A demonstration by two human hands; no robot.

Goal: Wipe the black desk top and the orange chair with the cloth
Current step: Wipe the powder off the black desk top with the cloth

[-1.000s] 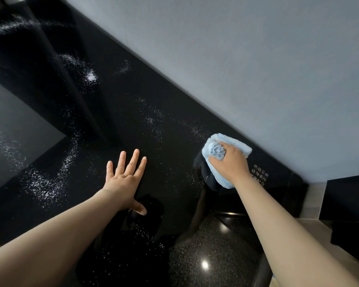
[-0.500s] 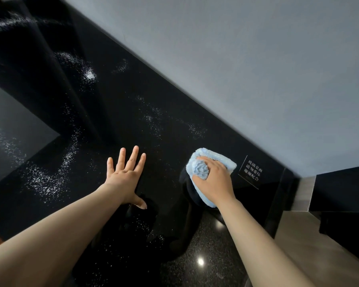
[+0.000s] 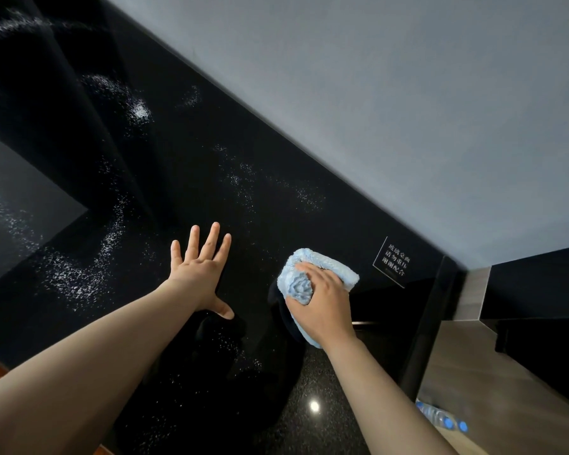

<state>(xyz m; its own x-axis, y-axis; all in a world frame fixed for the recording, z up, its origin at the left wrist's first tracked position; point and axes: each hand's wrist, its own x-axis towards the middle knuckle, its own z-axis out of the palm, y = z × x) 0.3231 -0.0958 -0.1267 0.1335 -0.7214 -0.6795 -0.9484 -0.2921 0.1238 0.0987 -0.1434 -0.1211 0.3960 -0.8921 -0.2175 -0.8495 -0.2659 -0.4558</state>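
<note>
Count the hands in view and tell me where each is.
2. The left hand lies flat, fingers spread, on the black desk top; the right hand, to its right, grips the blue cloth against the desk top. None seems hidden.

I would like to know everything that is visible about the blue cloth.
The cloth is light blue and looks soft and fluffy, like microfibre. It is bunched into a thick folded wad, not spread flat. The right hand grips it from above, with fingers curled into its folds, and covers part of it. It lies pressed on the glossy black desk top near its right end, just left of a small sign with white lettering.
</note>
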